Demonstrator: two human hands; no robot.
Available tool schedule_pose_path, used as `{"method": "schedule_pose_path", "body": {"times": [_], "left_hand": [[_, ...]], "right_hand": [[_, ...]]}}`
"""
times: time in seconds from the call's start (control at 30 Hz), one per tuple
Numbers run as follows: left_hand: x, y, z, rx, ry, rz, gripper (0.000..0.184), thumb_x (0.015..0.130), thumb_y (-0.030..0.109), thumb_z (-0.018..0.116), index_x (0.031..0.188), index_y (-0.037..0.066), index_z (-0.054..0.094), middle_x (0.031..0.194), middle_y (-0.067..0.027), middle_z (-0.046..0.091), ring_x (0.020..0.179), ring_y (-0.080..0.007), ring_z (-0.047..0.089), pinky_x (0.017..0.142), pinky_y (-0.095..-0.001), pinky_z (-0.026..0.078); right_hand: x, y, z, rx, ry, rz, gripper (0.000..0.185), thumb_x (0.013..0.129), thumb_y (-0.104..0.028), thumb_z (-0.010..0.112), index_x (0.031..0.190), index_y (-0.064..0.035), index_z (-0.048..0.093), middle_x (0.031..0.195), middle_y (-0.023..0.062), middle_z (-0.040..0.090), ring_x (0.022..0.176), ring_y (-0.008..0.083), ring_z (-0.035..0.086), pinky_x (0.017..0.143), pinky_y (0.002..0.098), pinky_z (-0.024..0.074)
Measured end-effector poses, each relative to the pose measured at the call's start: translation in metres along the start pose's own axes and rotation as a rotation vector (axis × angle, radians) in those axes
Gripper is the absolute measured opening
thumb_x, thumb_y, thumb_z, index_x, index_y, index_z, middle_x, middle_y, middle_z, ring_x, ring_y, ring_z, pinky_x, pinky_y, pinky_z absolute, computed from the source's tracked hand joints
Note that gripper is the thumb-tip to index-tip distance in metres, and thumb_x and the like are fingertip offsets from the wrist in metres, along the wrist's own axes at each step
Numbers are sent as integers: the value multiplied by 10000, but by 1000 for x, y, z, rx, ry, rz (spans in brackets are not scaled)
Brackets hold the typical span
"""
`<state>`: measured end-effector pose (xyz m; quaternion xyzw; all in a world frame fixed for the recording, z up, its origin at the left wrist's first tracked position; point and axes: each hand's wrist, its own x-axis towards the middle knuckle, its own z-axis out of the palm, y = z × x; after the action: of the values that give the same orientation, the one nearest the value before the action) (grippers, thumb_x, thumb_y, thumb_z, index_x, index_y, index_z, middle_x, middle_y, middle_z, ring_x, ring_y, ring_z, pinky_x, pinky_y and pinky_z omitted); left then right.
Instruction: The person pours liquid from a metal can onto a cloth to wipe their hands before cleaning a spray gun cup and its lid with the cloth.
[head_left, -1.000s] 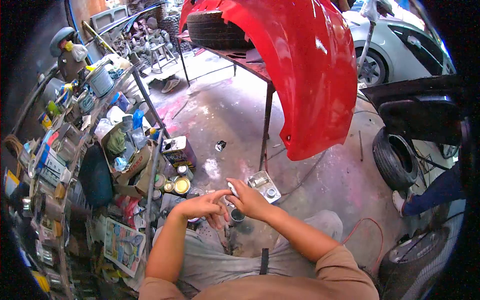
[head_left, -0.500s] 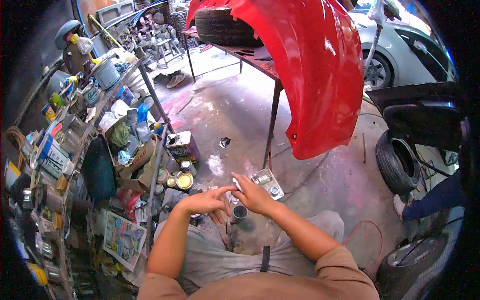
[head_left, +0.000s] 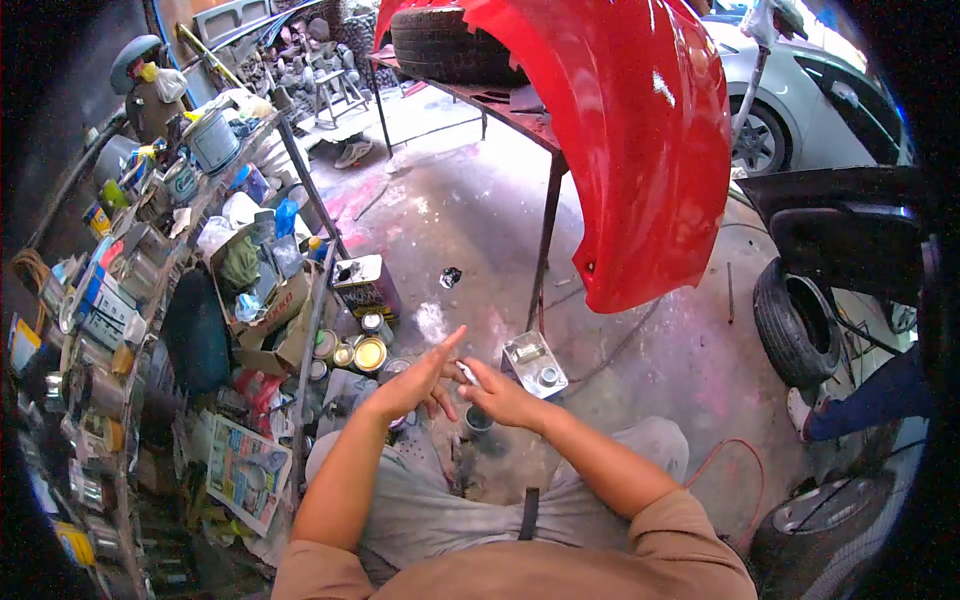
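Observation:
My left hand [head_left: 418, 386] is raised over my lap with its fingers spread, and nothing shows in its grasp. Close beside it on the right, my right hand [head_left: 497, 394] is closed on a small white cloth [head_left: 467, 373] that pokes out between the fingers. Below the right hand a dark cup [head_left: 479, 418] stands on the floor. A metal tin lying flat [head_left: 536, 364], with a round cap, is just beyond the right hand. Open small cans [head_left: 370, 354] sit to the left of the hands.
A red car panel [head_left: 650, 160] hangs over a metal table [head_left: 545, 132] ahead. Cluttered shelves [head_left: 300, 400] line the left, with a rectangular can [head_left: 367, 290] beside them. At right are a loose tyre [head_left: 797, 325], a black panel [head_left: 840, 230] and another person's leg [head_left: 870, 398].
My left hand has turned and its fingers now point up and away, where before they reached across to the right hand. The right hand still keeps the white cloth.

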<state>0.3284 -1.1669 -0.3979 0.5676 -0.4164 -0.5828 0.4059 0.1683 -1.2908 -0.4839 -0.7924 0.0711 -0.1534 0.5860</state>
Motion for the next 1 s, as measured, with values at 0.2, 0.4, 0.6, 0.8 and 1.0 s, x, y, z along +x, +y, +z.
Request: {"method": "schedule_pose_path", "body": {"times": [0.2,0.4,0.6,0.8,1.0], "left_hand": [[3,-7,2,-138,-20,6,1001,831,876,211,1579,268,-59,1529,-283,317,714,-235,697,509,-273,456],[7,-3,-5,-157,27,14,1079,797,907,232,1584,211,-13,1463,-302,394,670,-235,692,450,-269,469],[10,-9,0,-285,56,11,1051,815,895,208,1585,210,3,1539,-333,239,688,-234,694,460,-270,471],[12,-8,-3,-263,78,-3,1063,813,895,208,1585,191,10,1482,-295,361,693,-234,691,483,-268,487],[12,-7,-5,-271,116,23,1069,810,896,224,1585,194,6,1425,-209,454,748,-240,692,494,-273,489]], "right_hand": [[2,-26,-17,-390,52,134,342,997,-337,526,1096,-10,518,1042,266,613,984,459,589,808,502,465],[5,-47,-22,-500,119,346,335,982,-332,566,1085,-13,571,945,229,647,927,416,623,767,462,477],[7,-12,-15,-420,229,-33,379,983,-288,560,1234,-6,526,1133,236,599,1032,419,597,832,468,486],[8,-34,-16,-565,195,294,399,962,-399,573,1075,-17,593,1013,233,648,937,416,634,761,492,493],[5,-29,-17,-564,216,145,412,979,-422,540,999,-19,626,946,230,663,912,416,636,737,479,496]]}}
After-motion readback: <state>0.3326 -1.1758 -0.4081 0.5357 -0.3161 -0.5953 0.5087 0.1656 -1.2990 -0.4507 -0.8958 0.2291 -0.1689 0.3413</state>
